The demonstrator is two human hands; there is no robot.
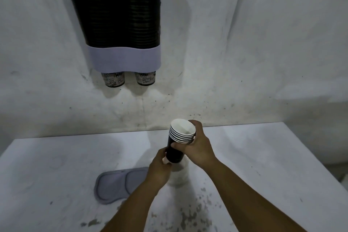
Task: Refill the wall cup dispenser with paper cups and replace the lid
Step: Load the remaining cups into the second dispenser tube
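A dark double-tube cup dispenser point(120, 15) with a pale lilac base band hangs on the wall at upper left; two printed cup bottoms point(113, 79) poke out below it. Its top is out of view. Over the table, both hands hold a short stack of black paper cups point(178, 143) with white insides, mouths facing up and away. My right hand point(197, 145) wraps the rims of the stack. My left hand point(160, 167) grips its bottom end. The grey double-oval lid point(116, 184) lies flat on the table, left of my left forearm.
A white table point(263, 156) with dark stains and flecks near its front stands against a scuffed white wall. Something pale and translucent point(178, 177) sits on the table just under the held cups; what it is cannot be told.
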